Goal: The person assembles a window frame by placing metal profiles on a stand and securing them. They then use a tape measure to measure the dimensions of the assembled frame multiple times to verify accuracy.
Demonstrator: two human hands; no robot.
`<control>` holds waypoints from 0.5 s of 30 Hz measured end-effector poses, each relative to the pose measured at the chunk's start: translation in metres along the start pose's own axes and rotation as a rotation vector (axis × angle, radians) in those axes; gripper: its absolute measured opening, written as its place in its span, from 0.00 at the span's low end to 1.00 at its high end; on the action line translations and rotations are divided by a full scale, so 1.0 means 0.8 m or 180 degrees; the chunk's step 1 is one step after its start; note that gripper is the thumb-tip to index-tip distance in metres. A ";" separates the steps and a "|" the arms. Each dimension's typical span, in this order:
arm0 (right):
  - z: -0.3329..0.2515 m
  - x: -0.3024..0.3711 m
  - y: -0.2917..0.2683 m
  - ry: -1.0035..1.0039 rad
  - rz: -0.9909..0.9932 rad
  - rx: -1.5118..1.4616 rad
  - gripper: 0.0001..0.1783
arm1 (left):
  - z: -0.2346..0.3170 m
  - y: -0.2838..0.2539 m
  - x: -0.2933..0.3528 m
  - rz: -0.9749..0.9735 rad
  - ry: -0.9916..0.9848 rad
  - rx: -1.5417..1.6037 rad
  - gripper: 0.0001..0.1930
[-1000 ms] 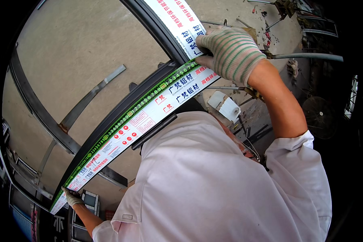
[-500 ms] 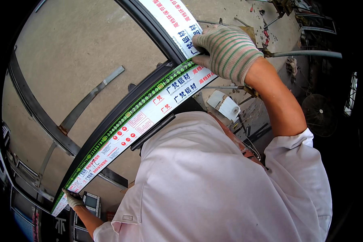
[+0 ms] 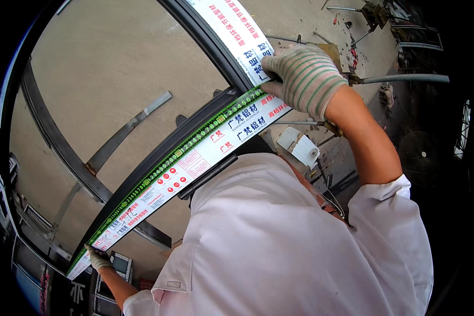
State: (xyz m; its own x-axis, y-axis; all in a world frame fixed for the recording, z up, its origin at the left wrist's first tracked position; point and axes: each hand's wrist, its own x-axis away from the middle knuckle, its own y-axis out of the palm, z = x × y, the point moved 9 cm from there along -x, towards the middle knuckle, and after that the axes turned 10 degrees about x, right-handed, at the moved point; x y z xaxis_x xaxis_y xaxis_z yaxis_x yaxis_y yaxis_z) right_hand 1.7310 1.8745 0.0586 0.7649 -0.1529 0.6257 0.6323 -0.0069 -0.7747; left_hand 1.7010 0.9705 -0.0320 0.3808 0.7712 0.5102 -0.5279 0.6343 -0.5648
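A green tape measure (image 3: 197,139) lies stretched along a black aluminium frame bar (image 3: 200,162) covered with printed white protective film. My right hand (image 3: 305,73), in a striped knit glove, is closed at the tape's upper right end, thumb and fingers pinching at the corner where a second film-covered bar (image 3: 236,32) joins. Far off at the lower left, my gloved left hand (image 3: 98,259) grips the tape against the other end of the bar, thumb on top. Its other fingers are partly hidden.
Dark metal bars (image 3: 52,134) and a flat grey strip (image 3: 131,130) lie below the frame. A white broken panel (image 3: 299,146) sits right of my body, with a grey rod (image 3: 405,78) and a round fan (image 3: 418,154) beyond. A clamp-like stand (image 3: 373,16) is at the upper right.
The frame, tape and right hand appear slightly further right and lower in the picture. Both hands keep nearly the same places on the tape.
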 end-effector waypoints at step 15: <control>-0.010 0.008 -0.025 -0.0006 -0.0271 0.0192 0.19 | -0.019 0.000 -0.007 -0.0026 -0.0113 0.0441 0.31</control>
State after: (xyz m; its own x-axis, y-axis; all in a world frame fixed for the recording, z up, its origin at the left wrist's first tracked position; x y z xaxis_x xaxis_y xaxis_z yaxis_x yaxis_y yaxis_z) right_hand 1.7223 1.8654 0.0776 0.7084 -0.1523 0.6892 0.7012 0.0398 -0.7119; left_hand 1.7106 0.9674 -0.0450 0.3596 0.7621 0.5384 -0.6255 0.6251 -0.4669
